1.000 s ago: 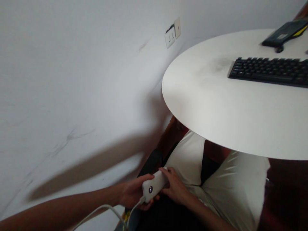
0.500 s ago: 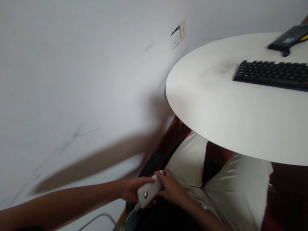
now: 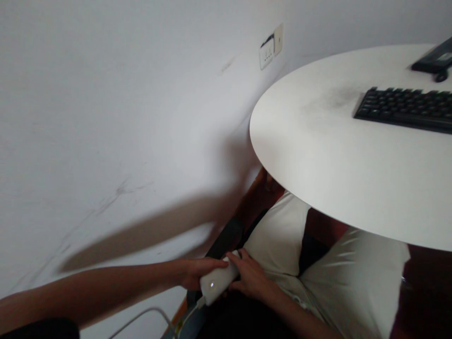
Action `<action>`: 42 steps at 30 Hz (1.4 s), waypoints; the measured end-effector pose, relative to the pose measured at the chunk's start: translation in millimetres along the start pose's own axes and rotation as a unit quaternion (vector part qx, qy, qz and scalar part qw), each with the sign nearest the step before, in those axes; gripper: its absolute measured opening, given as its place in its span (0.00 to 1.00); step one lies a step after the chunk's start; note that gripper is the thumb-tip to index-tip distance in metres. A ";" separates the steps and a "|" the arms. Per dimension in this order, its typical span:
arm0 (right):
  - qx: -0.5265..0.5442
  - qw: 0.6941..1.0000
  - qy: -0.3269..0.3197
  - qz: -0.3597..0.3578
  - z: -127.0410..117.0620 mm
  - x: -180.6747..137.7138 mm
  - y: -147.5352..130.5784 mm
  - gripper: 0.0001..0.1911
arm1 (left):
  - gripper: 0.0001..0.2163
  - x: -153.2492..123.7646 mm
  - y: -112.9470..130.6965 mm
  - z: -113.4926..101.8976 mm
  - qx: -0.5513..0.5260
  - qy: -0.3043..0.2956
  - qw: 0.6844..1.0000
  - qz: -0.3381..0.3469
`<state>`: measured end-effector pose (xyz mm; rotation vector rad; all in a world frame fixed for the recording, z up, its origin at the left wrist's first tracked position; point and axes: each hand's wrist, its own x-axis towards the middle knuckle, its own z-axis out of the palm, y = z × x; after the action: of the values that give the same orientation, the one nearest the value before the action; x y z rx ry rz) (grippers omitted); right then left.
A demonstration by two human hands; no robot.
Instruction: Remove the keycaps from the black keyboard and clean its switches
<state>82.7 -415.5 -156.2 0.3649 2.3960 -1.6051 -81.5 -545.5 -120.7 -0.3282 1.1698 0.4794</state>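
Note:
Low by my lap, a white oblong device [image 3: 219, 281] lies tilted in both hands. It has a small lit round button near its lower end, and a white cable [image 3: 200, 302] is plugged in there; its exact kind I cannot tell. Around its left side my left hand [image 3: 197, 273] is closed, thumb on top and fingers mostly hidden beneath. My right hand [image 3: 251, 278] grips the upper end from the right, thumb below and fingers over the top.
A round white table [image 3: 310, 160] stands ahead, with a black keyboard [image 3: 406, 109] and a dark stand-like object [image 3: 432, 61] on it. The wall [image 3: 123, 117] at left carries a socket [image 3: 267, 53]. An armrest [image 3: 226, 240] is beside my legs [image 3: 278, 235].
The view has shifted slightly, so the table and keyboard sit further right. Both hands keep their hold on the white device, with its button now glowing more plainly.

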 end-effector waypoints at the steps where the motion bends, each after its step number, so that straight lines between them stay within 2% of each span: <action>1: -0.018 1.000 -0.006 -0.006 -1.2 -0.3 -1.2 0.48 | 0.29 -0.4 -0.1 0.3 0.005 0.007 1.000 0.004; 3: -0.056 0.998 -0.018 -0.016 -3.2 -0.6 -4.1 0.44 | 0.30 -5.7 1.6 1.5 0.026 0.006 1.000 0.000; 5: -0.091 0.996 -0.015 -0.015 -3.9 -0.2 -6.8 0.37 | 0.30 -17.7 5.8 2.4 0.071 -0.023 0.997 -0.021; 7: -0.116 0.993 0.000 0.001 -3.0 0.8 -8.6 0.36 | 0.27 -34.1 11.8 1.5 0.142 -0.057 0.987 -0.051; 9: -0.130 0.991 0.012 0.018 -0.9 2.3 -9.5 0.39 | 0.21 -50.0 17.4 -1.8 0.232 -0.073 0.966 -0.087; 11: -0.133 0.991 0.015 0.029 1.2 3.8 -9.4 0.40 | 0.16 -60.5 20.1 -6.5 0.313 -0.115 0.936 -0.113; 13: -0.131 0.990 0.020 0.038 2.8 4.9 -8.5 0.39 | 0.14 -62.7 17.6 -10.4 0.357 -0.146 0.916 -0.106; 15: -0.127 0.991 0.025 0.042 3.4 5.2 -6.9 0.38 | 0.14 -57.2 9.3 -11.2 0.371 -0.123 0.918 -0.073; 17: -0.126 0.991 0.021 0.042 3.1 5.0 -4.9 0.38 | 0.14 -48.4 -3.1 -8.4 0.373 -0.063 0.925 -0.042; 21: -0.130 0.991 -0.001 0.033 -1.5 2.9 -4.7 0.37 | 0.14 -42.5 -21.2 0.8 0.358 0.015 0.932 -0.053; 24: -0.141 0.989 0.004 0.036 -11.1 -3.7 -11.2 0.37 | 0.14 -53.5 -12.7 6.1 0.335 -0.018 0.940 -0.064; 26: -0.157 0.986 0.014 0.054 -21.0 -12.5 -16.7 0.40 | 0.15 -59.1 0.7 11.1 0.294 -0.054 0.953 -0.041; 27: -0.169 0.983 0.026 0.069 -26.6 -18.2 -18.7 0.41 | 0.18 -58.8 7.5 14.7 0.269 -0.053 0.961 -0.019; 31: -0.214 0.963 0.067 0.150 -46.0 -46.0 -14.3 0.35 | 0.23 -31.5 21.2 34.4 0.216 -0.017 0.975 0.042; 34: -0.231 0.951 0.038 0.199 -50.9 -65.4 -0.9 0.36 | 0.23 -1.3 19.5 44.7 0.253 -0.011 0.965 0.064; 38: -0.215 0.954 0.032 0.205 -49.6 -77.0 9.4 0.39 | 0.21 17.3 24.9 48.1 0.309 -0.033 0.948 0.070; 42: -0.178 0.965 0.035 0.188 -46.4 -67.9 3.0 0.41 | 0.20 15.9 40.4 53.2 0.354 -0.044 0.925 0.133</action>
<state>145.1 -376.6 -119.3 0.7569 2.4153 -0.9936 -55.3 -482.2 -116.3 0.4786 1.2257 0.2723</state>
